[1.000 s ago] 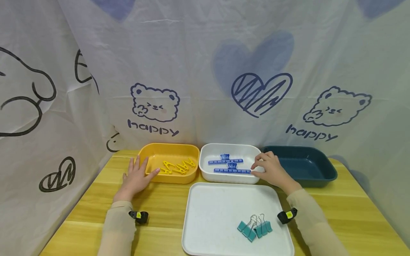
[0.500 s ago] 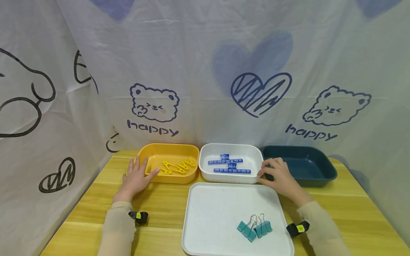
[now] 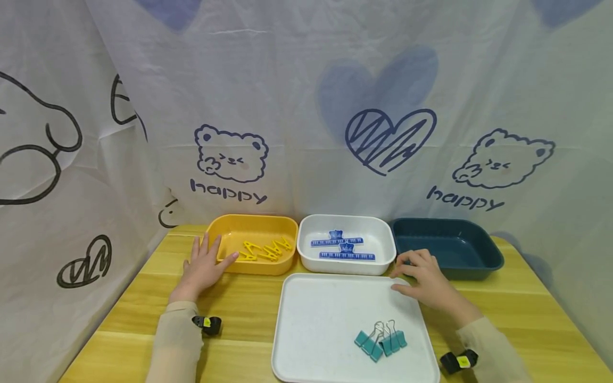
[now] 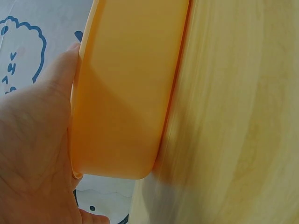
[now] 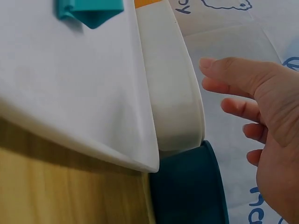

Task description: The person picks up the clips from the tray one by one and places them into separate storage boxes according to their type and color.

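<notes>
My left hand point(image 3: 201, 271) rests at the left front rim of the yellow bin point(image 3: 261, 267), fingers spread and straight; the left wrist view shows the thumb along that rim. Several yellow clothespins point(image 3: 271, 254) lie inside. In the white bin point(image 3: 349, 267) are two blue clips with piano-key bars, a front one point(image 3: 347, 256) and a back one point(image 3: 337, 242). My right hand point(image 3: 426, 279) hovers over the back right corner of the white tray point(image 3: 325, 314), fingers loosely bent, nothing between them. Two teal binder clips point(image 3: 369, 347) with wire handles sit on the tray's right half.
A dark teal bin point(image 3: 471, 273) stands right of the white one, completing a row along the back of the wooden table point(image 3: 239, 330). Behind the row hangs a white printed cloth point(image 3: 306, 175). The tray lies right in front of the white bin.
My right hand has drawn back from over the white bin's right end, moving right and toward me, to the tray's corner. The left hand and the clips have stayed put.
</notes>
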Demonstrator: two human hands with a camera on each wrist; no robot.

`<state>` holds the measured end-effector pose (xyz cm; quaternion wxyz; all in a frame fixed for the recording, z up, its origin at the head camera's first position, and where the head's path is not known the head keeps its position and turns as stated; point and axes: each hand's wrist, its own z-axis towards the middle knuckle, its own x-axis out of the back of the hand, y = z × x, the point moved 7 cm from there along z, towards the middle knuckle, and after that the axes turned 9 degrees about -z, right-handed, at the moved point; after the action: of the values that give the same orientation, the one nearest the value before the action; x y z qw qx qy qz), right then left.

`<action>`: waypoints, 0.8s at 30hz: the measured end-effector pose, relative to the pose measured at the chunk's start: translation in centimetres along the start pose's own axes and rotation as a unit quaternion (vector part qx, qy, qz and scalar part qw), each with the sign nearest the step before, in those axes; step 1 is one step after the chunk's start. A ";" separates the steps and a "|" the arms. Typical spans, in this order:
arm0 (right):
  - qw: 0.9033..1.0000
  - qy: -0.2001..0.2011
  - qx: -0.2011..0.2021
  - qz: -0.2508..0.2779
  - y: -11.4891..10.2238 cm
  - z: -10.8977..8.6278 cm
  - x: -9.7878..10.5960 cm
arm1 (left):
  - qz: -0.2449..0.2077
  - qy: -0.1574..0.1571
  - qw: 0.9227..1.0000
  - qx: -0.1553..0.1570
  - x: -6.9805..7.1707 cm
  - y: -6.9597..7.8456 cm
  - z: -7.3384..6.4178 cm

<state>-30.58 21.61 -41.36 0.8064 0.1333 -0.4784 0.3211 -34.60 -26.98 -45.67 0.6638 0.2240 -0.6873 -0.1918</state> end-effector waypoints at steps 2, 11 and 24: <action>1.000 -0.010 -0.005 -0.002 -0.2 -0.2 0.1 | -0.001 -0.001 1.000 -0.001 0.0 0.0 0.0; 0.996 -0.079 -0.034 0.021 -0.8 -1.5 0.2 | -0.006 0.000 1.000 0.001 -0.2 0.1 -0.1; 0.975 -0.186 -0.059 0.112 -1.2 -3.7 -0.6 | -0.003 -0.006 1.000 0.001 0.1 0.4 -0.2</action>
<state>-27.43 22.41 -43.67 0.6691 0.0889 -0.6495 0.3500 -34.40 -26.65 -45.37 0.6588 0.2255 -0.6910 -0.1942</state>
